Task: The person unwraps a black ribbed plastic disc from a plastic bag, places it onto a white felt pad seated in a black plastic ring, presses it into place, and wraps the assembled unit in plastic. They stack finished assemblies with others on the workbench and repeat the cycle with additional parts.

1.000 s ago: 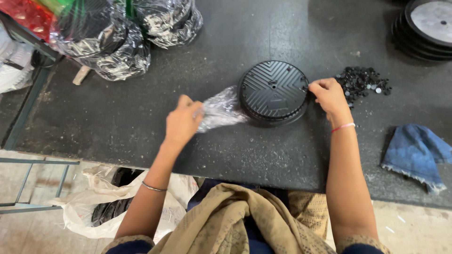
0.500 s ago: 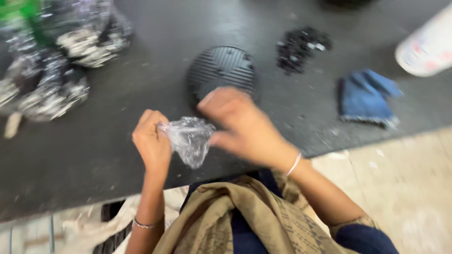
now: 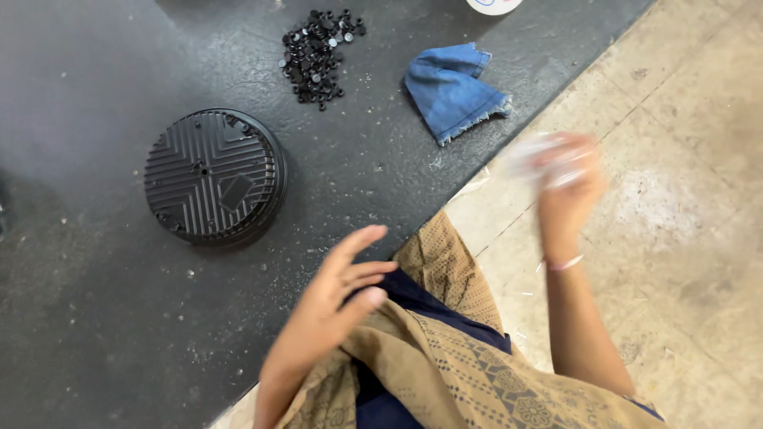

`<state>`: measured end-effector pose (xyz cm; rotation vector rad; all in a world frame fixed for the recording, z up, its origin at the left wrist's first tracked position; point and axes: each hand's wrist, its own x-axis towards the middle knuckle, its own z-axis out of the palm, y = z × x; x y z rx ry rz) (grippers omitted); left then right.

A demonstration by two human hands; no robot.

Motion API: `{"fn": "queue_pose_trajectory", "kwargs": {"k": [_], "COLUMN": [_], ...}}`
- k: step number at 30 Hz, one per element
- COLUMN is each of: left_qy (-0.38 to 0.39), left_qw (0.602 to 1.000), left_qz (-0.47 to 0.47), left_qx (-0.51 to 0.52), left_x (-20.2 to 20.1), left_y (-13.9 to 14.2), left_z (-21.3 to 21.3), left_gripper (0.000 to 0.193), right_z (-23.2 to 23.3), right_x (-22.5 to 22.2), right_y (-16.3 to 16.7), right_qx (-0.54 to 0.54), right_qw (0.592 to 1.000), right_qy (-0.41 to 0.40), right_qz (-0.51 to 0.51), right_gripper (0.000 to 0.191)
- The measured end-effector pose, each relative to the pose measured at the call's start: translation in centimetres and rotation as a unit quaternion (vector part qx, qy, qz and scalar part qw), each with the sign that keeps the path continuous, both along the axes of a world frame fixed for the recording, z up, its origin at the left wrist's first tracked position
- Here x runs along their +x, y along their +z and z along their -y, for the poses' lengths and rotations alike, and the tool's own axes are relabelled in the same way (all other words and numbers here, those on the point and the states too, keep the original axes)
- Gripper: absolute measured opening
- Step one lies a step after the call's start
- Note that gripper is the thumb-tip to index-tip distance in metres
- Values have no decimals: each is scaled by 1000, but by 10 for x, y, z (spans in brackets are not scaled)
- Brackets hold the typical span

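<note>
Right hand (image 3: 566, 179) has swung off the surface (image 3: 95, 334) w/ clear plastic wrap (image 3: 540, 155), fingers blurred, can't tell grip; left hand (image 3: 338, 298) fingers spread, empty; black disc (image 3: 213, 176) now unwrapped.

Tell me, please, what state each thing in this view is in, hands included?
Left hand: open, fingers spread, holding nothing, above the table edge.
Right hand: blurred, out over the floor, closed on a crumpled clear plastic wrap.
Round black ribbed disc: lying flat on the dark table, unwrapped, untouched.
Small black parts: loose in a heap.
Blue denim cloth: crumpled near the table edge.
</note>
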<state>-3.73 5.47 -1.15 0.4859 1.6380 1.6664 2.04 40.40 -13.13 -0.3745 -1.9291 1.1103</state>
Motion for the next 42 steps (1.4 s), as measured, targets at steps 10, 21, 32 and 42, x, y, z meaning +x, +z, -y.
{"fn": "queue_pose_trajectory", "kwargs": {"k": [10, 21, 32, 42], "left_qy": [307, 454, 568, 565], "left_qw": [950, 880, 814, 817], "left_qz": [-44, -81, -101, -83], "left_qx": [-41, -112, -69, -80], "left_x": [-9, 17, -86, -174], "left_y": [-19, 3, -97, -109], "left_z": [83, 129, 151, 150], "left_gripper": [31, 31, 54, 61], "right_z": [-57, 8, 31, 29], "right_x": [-112, -214, -216, -182], "right_y": [-234, -239, -239, -186], "right_qx": [16, -29, -53, -73], "right_qw": [977, 924, 907, 891], "right_qy": [-78, 141, 183, 194], "right_qz": [200, 353, 375, 404], "right_gripper": [30, 30, 30, 31]}}
